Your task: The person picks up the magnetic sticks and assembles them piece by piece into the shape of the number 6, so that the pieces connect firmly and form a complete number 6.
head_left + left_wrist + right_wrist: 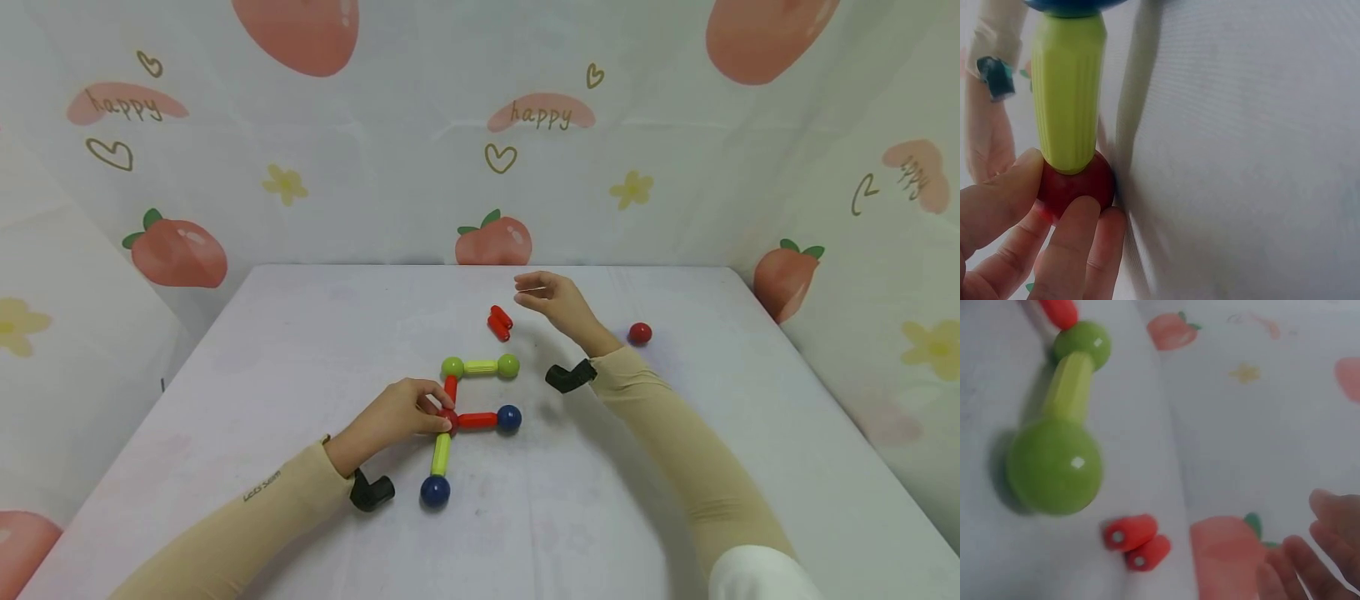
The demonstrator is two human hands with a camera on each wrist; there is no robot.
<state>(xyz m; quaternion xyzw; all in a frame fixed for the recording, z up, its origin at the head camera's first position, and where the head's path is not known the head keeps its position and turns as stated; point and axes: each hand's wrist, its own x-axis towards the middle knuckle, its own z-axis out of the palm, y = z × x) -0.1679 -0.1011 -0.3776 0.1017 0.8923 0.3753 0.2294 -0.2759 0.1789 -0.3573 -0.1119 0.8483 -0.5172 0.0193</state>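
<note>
My left hand (401,412) pinches a red ball (1079,187) between thumb and fingers. That ball is the middle joint of a ball-and-rod building-toy frame lying on the table. A lower yellow-green rod (441,454) runs from it toward me to a blue ball (435,492). Rightward, a red rod (477,421) leads to another blue ball (509,418). A further red rod (451,388) goes up to a green ball (453,368), joined by an upper yellow-green rod (481,367) to a second green ball (1055,465). My right hand (558,304), empty with fingers extended, hovers right of two loose red rods (499,323).
A loose red ball (640,334) sits to the right, beyond my right forearm. Black wrist mounts (570,377) stick out from both sleeves. Behind the white table (337,317) hangs a fruit-printed cloth (390,167).
</note>
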